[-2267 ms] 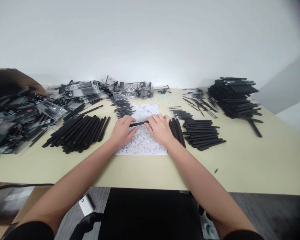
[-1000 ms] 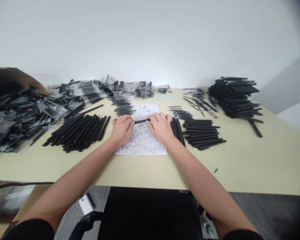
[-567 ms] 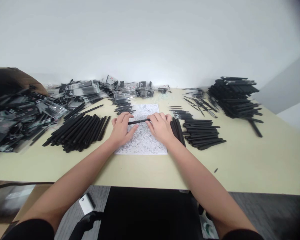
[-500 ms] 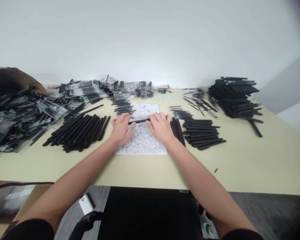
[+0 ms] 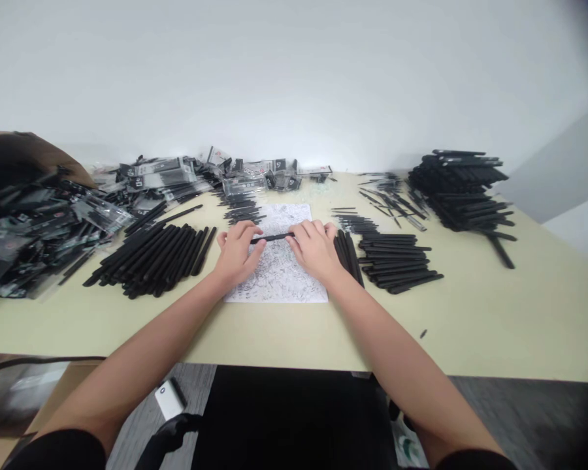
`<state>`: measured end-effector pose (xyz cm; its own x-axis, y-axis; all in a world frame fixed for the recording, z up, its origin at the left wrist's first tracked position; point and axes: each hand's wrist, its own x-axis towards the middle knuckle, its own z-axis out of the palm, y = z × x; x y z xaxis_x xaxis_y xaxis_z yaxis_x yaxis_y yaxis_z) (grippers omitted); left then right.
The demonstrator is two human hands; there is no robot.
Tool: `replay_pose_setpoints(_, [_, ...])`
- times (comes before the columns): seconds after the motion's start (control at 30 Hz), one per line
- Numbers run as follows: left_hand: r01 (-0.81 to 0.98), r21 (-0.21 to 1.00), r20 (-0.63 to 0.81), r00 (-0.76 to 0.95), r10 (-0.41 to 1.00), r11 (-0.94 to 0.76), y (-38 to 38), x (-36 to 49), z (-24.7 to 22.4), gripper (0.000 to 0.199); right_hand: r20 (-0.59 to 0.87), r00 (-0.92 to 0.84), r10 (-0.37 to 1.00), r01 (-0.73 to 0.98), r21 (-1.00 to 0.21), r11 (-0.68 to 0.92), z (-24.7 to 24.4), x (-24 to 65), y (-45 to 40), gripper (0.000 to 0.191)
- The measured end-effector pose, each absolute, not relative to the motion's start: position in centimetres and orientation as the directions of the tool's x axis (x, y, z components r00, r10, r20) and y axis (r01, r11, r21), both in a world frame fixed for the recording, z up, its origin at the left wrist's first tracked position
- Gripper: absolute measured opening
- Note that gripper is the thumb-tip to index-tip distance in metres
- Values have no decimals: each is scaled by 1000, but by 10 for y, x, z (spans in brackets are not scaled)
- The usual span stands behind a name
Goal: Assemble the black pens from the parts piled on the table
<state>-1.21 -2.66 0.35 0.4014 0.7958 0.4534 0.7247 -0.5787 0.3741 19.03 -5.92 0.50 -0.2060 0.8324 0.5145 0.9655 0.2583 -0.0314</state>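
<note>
Between my two hands a black pen (image 5: pixel 276 237) lies level, held above a sheet of paper (image 5: pixel 279 281) covered in scribbles. My left hand (image 5: pixel 240 251) pinches its left end between thumb and fingers. At the other end, my right hand (image 5: pixel 316 248) grips the pen the same way, its fingertips hiding that tip. Left of my left hand is a heap of thick black pens (image 5: pixel 151 261). Just right of my right hand lie more black pens (image 5: pixel 394 261), stacked in a row. Thin black refills (image 5: pixel 242 210) lie beyond the paper.
Plastic-wrapped packets (image 5: pixel 161 176) pile up along the wall and spill from a cardboard box (image 5: pixel 53 156) at the left. A tall stack of black pens (image 5: pixel 463 189) stands at the back right. Loose thin sticks (image 5: pixel 392 202) lie beside it. A small dark piece (image 5: pixel 423 333) rests near the front edge.
</note>
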Motion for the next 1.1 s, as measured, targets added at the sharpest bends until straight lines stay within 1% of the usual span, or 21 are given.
replay_pose_setpoints(0.1, [722,388,429,409,805,-573,-25,-12,4,31,513,-209,833,966,-26,258,5,190,-59,31])
replay_pose_setpoints(0.23, [705,386,446,422,789,-595,-22,-13,2,18,511,-206,834,965,-32,259,4,192,-59,31])
replay_pose_setpoints(0.3, [698,384,449,432,782,-605,-23,-13,1,16,510,-203,836,966,-38,257,3,192,-58,31])
replay_pose_setpoints(0.4, [695,378,438,448,779,-612,-25,-14,2,24,508,-205,836,964,-43,262,3,191,-59,32])
replay_pose_setpoints(0.5, [682,374,394,496,773,-628,-27,-15,4,33,520,-227,823,957,-36,287,5,187,-63,31])
replay_pose_setpoints(0.67, [636,372,337,587,737,-676,-25,-15,2,30,546,-270,794,940,-29,339,6,179,-67,28])
replay_pose_setpoints(0.73, [622,365,338,605,721,-693,-24,-15,0,28,575,-251,779,932,-73,355,9,177,-68,25])
replay_pose_setpoints(0.77, [631,356,349,594,725,-689,-24,-15,0,29,609,-219,762,924,-120,362,13,176,-70,23])
replay_pose_setpoints(0.83, [658,340,366,565,740,-671,-26,-15,0,30,703,-101,704,872,-279,403,27,169,-79,22])
replay_pose_setpoints(0.87, [672,335,367,553,748,-661,-27,-16,1,30,747,-12,665,799,-392,456,38,163,-87,22])
replay_pose_setpoints(0.9, [685,331,358,545,758,-649,-28,-16,2,30,763,79,641,664,-520,537,50,154,-99,23])
replay_pose_setpoints(0.93, [698,327,342,541,768,-637,-29,-16,3,30,748,133,651,444,-632,635,63,144,-113,22])
replay_pose_setpoints(0.97, [709,325,321,539,779,-625,-29,-17,5,29,701,157,695,147,-713,686,76,131,-130,22])
replay_pose_setpoints(1.0, [722,326,304,530,791,-610,-30,-17,6,27,620,135,773,-200,-747,634,89,117,-149,26])
replay_pose_setpoints(1.03, [735,331,288,518,805,-592,-31,-17,7,26,528,7,849,-516,-726,455,100,102,-168,34])
replay_pose_setpoints(1.07, [746,340,272,505,819,-573,-31,-16,7,28,412,-162,897,-720,-671,178,107,87,-187,41])
replay_pose_setpoints(1.1, [755,350,257,492,832,-555,-31,-16,8,29,373,-320,871,-810,-585,-48,112,73,-205,38])
